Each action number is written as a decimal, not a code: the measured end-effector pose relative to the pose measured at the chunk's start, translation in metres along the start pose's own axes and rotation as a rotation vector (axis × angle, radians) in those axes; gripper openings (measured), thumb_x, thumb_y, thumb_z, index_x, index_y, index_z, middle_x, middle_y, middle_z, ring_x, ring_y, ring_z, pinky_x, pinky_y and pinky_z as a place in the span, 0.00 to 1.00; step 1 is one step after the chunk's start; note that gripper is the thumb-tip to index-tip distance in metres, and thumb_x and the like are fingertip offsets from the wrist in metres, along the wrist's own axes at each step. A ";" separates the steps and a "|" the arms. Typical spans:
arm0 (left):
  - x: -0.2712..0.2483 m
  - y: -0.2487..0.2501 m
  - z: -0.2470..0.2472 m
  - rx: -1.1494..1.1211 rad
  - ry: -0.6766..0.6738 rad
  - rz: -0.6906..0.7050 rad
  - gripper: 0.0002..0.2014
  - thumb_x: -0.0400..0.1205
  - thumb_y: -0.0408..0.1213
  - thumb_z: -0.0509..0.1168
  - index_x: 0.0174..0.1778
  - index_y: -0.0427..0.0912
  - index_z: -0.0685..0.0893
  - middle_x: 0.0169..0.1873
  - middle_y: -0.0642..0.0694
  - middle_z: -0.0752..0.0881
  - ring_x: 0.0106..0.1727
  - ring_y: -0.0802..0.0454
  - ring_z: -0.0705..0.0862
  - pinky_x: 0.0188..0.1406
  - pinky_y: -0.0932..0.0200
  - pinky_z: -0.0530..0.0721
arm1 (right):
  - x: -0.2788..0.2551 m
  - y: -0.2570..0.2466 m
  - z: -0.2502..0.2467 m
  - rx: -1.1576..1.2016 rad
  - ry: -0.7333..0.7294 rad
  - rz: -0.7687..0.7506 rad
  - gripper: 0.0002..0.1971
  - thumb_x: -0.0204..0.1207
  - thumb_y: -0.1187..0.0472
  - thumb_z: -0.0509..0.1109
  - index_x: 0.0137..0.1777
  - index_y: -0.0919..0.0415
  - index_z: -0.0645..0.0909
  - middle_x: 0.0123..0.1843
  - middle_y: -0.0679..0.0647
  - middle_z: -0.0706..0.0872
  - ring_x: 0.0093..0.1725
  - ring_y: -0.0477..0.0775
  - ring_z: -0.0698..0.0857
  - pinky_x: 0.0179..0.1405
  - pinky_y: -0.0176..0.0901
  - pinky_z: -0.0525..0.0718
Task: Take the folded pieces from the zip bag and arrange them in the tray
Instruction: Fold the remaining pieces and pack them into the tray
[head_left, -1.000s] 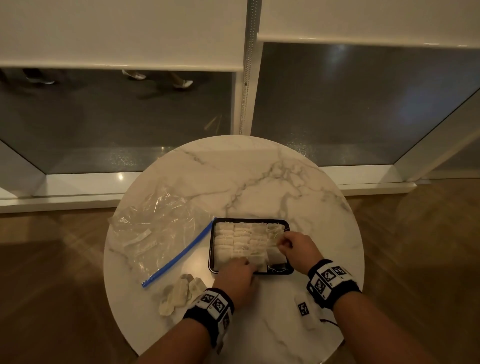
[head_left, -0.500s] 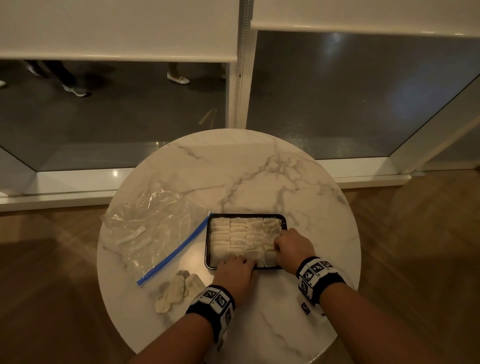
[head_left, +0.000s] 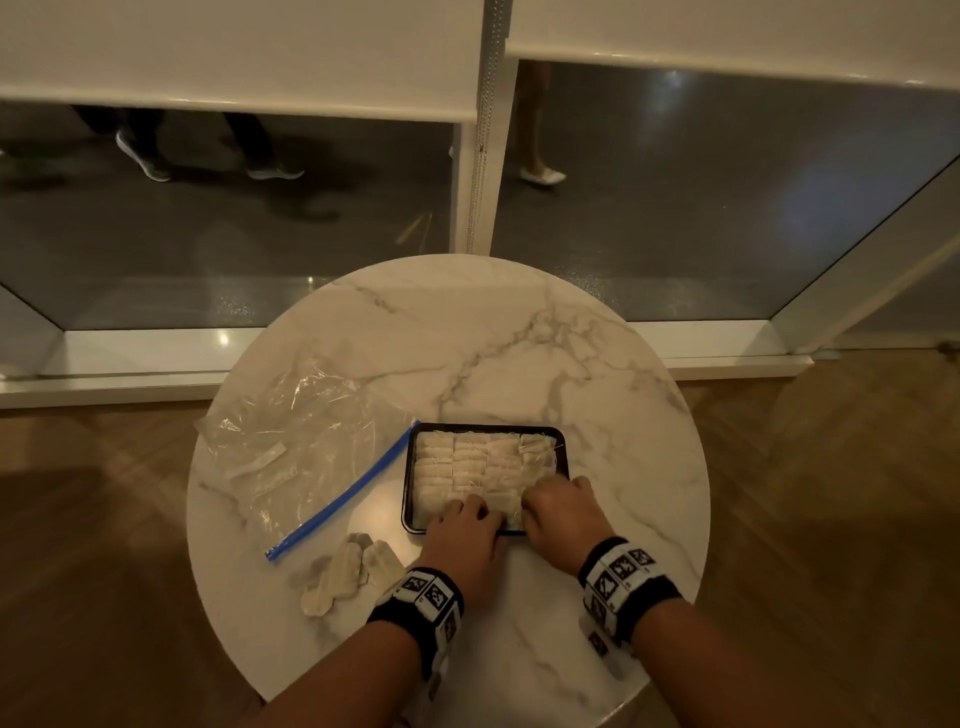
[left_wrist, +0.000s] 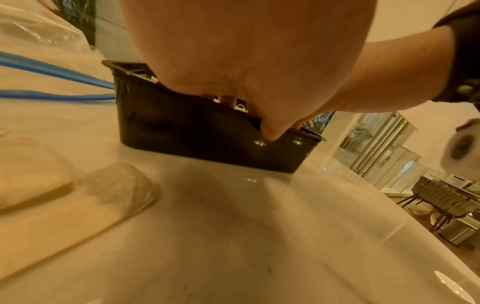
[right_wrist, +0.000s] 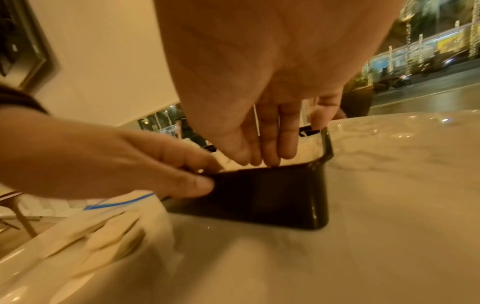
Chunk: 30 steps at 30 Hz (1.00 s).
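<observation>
A black tray (head_left: 488, 429) near the table's front is packed with rows of white folded pieces (head_left: 467, 462). My left hand (head_left: 470, 512) is at the tray's near wall (right_wrist: 272, 195). Its thumb (right_wrist: 197, 185) lies on the outside and its fingers curl over the rim onto the pieces. My right hand (head_left: 545, 501) is beside it, and its straight fingers (right_wrist: 270, 152) press down on the pieces in the near right corner. The clear zip bag (head_left: 291, 441) with its blue strip (head_left: 343, 499) lies flat to the left, with a few pieces inside.
Several loose pieces (head_left: 343, 571) lie on the round marble table (head_left: 519, 338) left of my left wrist. A small tagged marker (head_left: 597, 644) sits under my right wrist. Behind the table is a glass wall, with wooden floor all around.
My right hand came from the tray's right column toward me to the near right corner, and the piece it held now lies in the tray. The left hand stayed at the near wall.
</observation>
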<state>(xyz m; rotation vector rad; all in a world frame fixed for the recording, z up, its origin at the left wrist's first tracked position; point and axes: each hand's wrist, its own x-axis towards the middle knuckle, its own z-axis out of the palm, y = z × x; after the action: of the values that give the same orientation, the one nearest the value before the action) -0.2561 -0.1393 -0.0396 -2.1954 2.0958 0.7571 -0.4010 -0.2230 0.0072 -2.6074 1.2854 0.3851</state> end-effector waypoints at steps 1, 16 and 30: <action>0.001 0.000 0.000 -0.001 -0.003 0.005 0.19 0.89 0.52 0.51 0.73 0.54 0.76 0.71 0.49 0.75 0.70 0.45 0.73 0.68 0.46 0.74 | -0.006 -0.006 0.003 -0.019 -0.019 -0.004 0.13 0.81 0.54 0.56 0.47 0.52 0.83 0.49 0.51 0.87 0.52 0.57 0.82 0.58 0.55 0.70; 0.003 -0.001 0.000 0.013 -0.023 0.023 0.20 0.90 0.50 0.52 0.77 0.54 0.75 0.77 0.52 0.73 0.76 0.48 0.70 0.73 0.47 0.71 | -0.023 -0.011 0.024 0.153 -0.105 0.124 0.24 0.87 0.45 0.41 0.53 0.46 0.81 0.51 0.46 0.88 0.58 0.51 0.82 0.74 0.70 0.55; -0.019 -0.016 -0.011 -0.093 0.207 0.095 0.17 0.84 0.45 0.58 0.66 0.52 0.84 0.66 0.52 0.81 0.70 0.49 0.75 0.68 0.51 0.72 | -0.023 -0.014 0.021 0.149 -0.046 0.186 0.19 0.86 0.44 0.48 0.56 0.46 0.81 0.59 0.45 0.84 0.66 0.52 0.76 0.71 0.67 0.57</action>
<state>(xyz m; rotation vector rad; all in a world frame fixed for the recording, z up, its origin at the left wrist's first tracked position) -0.2369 -0.1235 -0.0281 -2.3277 2.3207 0.6728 -0.4059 -0.1913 -0.0044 -2.3523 1.4863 0.3619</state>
